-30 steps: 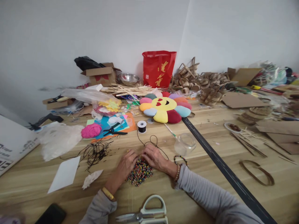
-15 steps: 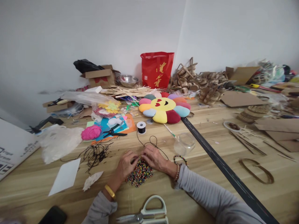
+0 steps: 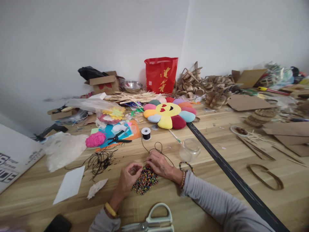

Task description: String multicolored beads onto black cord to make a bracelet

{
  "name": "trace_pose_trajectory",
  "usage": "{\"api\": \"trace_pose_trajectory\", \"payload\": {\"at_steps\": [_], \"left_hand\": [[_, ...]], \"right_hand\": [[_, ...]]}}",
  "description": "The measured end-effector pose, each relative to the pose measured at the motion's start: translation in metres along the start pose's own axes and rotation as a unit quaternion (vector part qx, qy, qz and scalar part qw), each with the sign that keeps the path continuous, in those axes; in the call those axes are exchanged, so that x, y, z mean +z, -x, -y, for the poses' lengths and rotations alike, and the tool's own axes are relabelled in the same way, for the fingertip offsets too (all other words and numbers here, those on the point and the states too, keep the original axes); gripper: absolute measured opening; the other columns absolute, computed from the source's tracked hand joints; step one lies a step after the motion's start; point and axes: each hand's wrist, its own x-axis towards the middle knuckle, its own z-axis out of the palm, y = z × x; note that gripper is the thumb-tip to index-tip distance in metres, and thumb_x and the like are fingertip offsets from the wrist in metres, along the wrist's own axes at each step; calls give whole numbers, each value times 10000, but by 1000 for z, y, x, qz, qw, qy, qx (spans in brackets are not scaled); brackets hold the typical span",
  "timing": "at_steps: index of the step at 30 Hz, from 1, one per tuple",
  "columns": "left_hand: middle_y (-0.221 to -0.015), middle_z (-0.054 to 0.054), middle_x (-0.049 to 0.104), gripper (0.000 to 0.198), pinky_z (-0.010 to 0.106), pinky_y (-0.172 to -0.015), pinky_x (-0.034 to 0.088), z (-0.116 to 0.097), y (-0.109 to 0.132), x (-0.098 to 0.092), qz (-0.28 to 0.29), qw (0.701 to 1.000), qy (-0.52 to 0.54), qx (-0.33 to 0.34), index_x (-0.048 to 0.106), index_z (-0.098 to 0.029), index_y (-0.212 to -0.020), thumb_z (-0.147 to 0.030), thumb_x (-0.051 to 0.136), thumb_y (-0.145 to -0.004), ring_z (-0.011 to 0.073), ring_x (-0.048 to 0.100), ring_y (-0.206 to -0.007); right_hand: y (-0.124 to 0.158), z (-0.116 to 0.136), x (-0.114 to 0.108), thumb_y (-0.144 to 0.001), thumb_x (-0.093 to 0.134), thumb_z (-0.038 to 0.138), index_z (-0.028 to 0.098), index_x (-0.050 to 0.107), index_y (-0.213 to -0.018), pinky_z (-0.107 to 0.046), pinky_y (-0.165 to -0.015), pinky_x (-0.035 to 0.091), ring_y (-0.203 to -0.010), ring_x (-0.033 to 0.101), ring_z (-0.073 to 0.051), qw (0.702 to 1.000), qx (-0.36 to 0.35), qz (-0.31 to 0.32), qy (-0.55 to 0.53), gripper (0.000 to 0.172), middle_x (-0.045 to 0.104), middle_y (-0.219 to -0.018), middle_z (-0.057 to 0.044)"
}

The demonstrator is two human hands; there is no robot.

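A heap of small multicoloured beads [image 3: 145,180] lies on the wooden table [image 3: 207,145] in front of me. My left hand [image 3: 129,176] hovers at the heap's left side, fingers curled into a pinch on something I cannot make out. My right hand [image 3: 159,164] rests on the heap's far right edge, fingers bent and pressed down where a black cord [image 3: 155,149] runs in. That cord loops back to a small black spool [image 3: 146,133]. A beaded bracelet [image 3: 186,165] lies beside my right wrist.
White-handled scissors [image 3: 154,222] lie at the near edge. A clear glass jar [image 3: 190,149] is tipped to the right of my hands. Cut black cord scraps [image 3: 100,159], white paper [image 3: 70,184], a flower cushion [image 3: 169,112] and a long black strip [image 3: 231,177] surround the spot.
My left hand has drawn back from my right hand and lifted a little off the beads, now curled in a pinch. The right hand stays put.
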Motion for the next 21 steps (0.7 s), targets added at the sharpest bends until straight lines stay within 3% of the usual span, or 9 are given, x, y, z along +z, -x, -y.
{"api": "trace_pose_trajectory", "payload": {"at_steps": [4, 8, 16, 21], "left_hand": [[-646, 31, 661, 93, 230, -550, 520, -3, 4, 2, 23, 984, -119, 132, 642, -167, -701, -131, 560, -728, 145, 625, -583], [-701, 38, 665, 121, 267, -645, 527, -2, 7, 4, 32, 963, -187, 193, 633, -182, -735, -103, 546, -765, 165, 637, -678], [-719, 44, 688, 106, 292, -691, 523, 3, 5, 3, 29, 958, -187, 213, 634, -180, -745, -116, 559, -785, 173, 640, -710], [-680, 39, 699, 99, 250, -619, 525, 3, 6, 0, 9, 978, -143, 149, 658, -170, -730, -138, 576, -774, 153, 648, -629]], "right_hand": [[2, -3, 2, -949, 433, 192, 185, 538, -879, -293, -675, 459, -746, 516, -178, 1000, -3, 3, 0, 127, 566, -798, -55], [4, -5, 4, -945, 441, 194, 188, 539, -875, -294, -680, 452, -754, 516, -181, 1000, 3, 5, 2, 120, 563, -795, -52], [3, -3, 2, -951, 436, 197, 183, 545, -877, -281, -670, 444, -750, 513, -172, 1000, 0, 10, 3, 133, 559, -792, -48], [3, -3, 3, -951, 438, 201, 185, 545, -874, -289, -673, 447, -747, 510, -173, 1000, -2, 14, 1, 133, 561, -797, -49]]}}
